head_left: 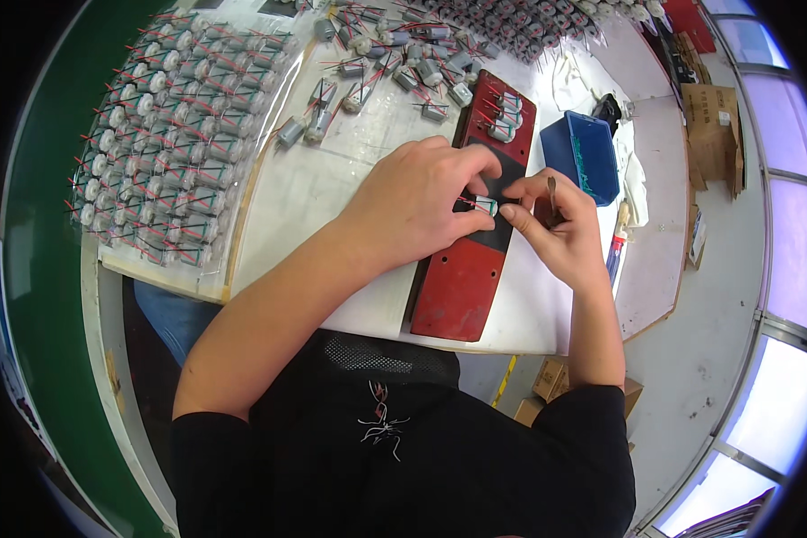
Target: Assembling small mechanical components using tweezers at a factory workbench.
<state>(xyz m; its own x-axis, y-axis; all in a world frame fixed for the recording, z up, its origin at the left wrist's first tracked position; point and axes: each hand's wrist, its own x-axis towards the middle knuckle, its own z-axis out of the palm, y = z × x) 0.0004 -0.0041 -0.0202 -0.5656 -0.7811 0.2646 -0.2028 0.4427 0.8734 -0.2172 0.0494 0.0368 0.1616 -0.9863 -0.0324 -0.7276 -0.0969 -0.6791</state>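
My left hand (421, 193) pinches a small electric motor (485, 205) with a pale end between thumb and fingers, over the dark middle of a long red block (462, 287). Close to the motor's right end is my right hand (560, 229), closed with thumb and forefinger together. A slim brownish metal tool (551, 190) shows between its fingers; its kind is hard to make out, and its tip is partly hidden by the fingers. On the block's far end lie several motors (504, 131) in a row, with red wires pointing left.
Loose grey motors (430, 72) lie scattered behind my hands. Rows of wired motors (166, 134) fill a plastic tray at the left. A blue bin (583, 157) with small green pieces stands at the right, near a red-and-yellow-handled tool (619, 240). Cardboard boxes (713, 134) are beyond the table.
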